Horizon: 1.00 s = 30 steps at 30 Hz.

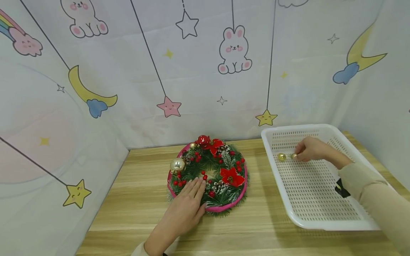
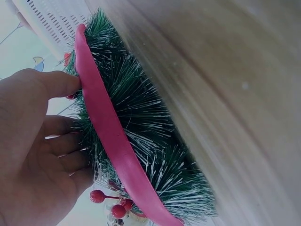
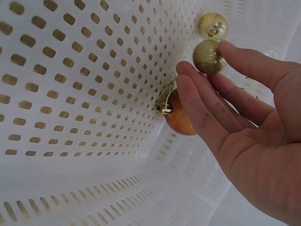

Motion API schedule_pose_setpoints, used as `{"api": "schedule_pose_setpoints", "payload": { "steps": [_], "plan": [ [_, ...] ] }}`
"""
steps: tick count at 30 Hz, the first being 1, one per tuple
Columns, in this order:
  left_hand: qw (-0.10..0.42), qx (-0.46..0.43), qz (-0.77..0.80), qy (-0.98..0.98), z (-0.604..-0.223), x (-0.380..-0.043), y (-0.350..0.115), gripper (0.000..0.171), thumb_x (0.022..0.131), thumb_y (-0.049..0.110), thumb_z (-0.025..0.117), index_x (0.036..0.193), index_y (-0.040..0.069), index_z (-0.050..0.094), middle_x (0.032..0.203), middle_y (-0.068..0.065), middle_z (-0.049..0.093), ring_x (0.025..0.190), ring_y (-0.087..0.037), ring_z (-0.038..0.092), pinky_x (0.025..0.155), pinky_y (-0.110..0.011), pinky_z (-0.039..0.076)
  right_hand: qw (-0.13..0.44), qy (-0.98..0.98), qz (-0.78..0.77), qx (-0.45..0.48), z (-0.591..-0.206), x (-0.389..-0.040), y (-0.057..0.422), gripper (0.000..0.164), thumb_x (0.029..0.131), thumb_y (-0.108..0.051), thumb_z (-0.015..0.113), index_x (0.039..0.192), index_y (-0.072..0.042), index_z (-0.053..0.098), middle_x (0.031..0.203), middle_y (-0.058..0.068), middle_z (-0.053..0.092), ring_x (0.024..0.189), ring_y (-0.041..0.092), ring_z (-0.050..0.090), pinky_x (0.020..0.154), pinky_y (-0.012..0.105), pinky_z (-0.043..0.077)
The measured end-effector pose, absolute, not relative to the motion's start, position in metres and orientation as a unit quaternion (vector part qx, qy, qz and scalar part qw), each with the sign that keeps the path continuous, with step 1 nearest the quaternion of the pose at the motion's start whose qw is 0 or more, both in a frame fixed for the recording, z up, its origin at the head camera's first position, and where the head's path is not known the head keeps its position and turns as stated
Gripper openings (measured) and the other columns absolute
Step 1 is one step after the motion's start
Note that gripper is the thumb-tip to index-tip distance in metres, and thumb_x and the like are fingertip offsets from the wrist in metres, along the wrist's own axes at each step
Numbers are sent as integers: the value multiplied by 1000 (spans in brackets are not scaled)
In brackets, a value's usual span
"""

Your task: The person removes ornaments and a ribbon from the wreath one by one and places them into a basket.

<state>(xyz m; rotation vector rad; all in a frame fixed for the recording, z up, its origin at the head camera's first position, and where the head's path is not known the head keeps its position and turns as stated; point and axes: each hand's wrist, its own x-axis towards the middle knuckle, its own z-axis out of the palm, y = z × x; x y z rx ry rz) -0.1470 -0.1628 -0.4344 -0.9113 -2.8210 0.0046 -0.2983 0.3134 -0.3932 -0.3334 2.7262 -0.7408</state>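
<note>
A green Christmas wreath [image 1: 238, 192] lies on the wooden table, bound with a pink ribbon [image 1: 221, 208] and decorated with red flowers, berries and gold baubles. My left hand [image 1: 187, 204] rests on its near left side, fingers straight over the greenery; in the left wrist view the thumb touches the pink ribbon [image 2: 110, 127]. Inside the white basket, my right hand [image 1: 310, 149] pinches a matte gold bauble [image 3: 209, 57] between thumb and fingertips. Beside it sits a shiny gold bauble [image 3: 212, 26]. An orange-gold bauble [image 3: 179, 115] lies partly hidden behind the fingers.
The white perforated basket [image 1: 289, 209] stands on the right of the table [image 1: 137, 199], its raised rim around the right hand. A black piece [image 1: 342, 188] shows in it under the right sleeve. Behind everything hangs a cartoon-printed curtain [image 1: 198, 71].
</note>
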Motion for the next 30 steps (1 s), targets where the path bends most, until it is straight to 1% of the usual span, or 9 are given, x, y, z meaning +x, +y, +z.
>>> {"api": "schedule_pose_setpoints", "payload": {
  "steps": [5,11,15,19,21,24,28,30],
  "plan": [
    [83,-305,2,-949,-432,-146,-162,65,107,38,60,157,-1,46,164,-18,46,155,-33,44,129,-48,38,144,950,-245,-128,-388,-295,312,28,95,-11,73,109,13,72,94,19,76,80,23,73,70,41,64],
    [77,-307,-2,-949,-428,-146,-163,66,106,38,61,157,0,46,163,-18,47,154,-33,45,127,-47,40,122,948,-256,-143,-374,-292,304,38,97,-11,72,120,18,66,103,26,75,79,24,72,70,43,63],
    [84,-309,-8,-947,-425,-146,-165,65,107,39,61,157,0,47,163,-17,48,154,-32,45,127,-47,41,110,947,-264,-144,-362,-291,292,36,99,-14,71,120,14,67,106,25,75,75,23,69,66,40,60],
    [93,-311,-9,-946,-423,-146,-165,64,106,39,61,157,1,48,162,-17,49,153,-33,46,126,-47,42,88,948,-260,-160,-347,-290,276,33,98,-19,72,117,8,72,109,22,77,80,21,70,67,38,60],
    [97,-309,-10,-946,-422,-145,-165,64,106,39,61,157,1,48,162,-17,49,153,-34,46,125,-48,43,78,947,-261,-173,-339,-289,267,33,99,-21,73,117,6,73,111,21,77,86,21,72,70,39,61],
    [105,-305,-11,-946,-421,-144,-165,64,106,39,62,157,2,49,163,-17,49,152,-34,47,122,-49,46,72,941,-270,-190,-327,-289,251,34,100,-23,72,119,4,73,114,19,77,89,21,74,75,41,63],
    [115,-299,-15,-947,-420,-141,-165,63,105,39,63,156,4,50,162,-16,50,151,-34,49,120,-49,49,85,929,-297,-205,-315,-288,231,34,101,-25,71,122,2,73,116,18,77,90,19,74,80,39,64],
    [120,-297,-17,-947,-419,-140,-164,63,105,39,64,156,4,51,161,-16,51,150,-34,50,119,-50,49,93,921,-311,-213,-311,-287,223,34,102,-25,70,124,1,72,116,18,77,92,20,75,81,38,65]
  ]
}}
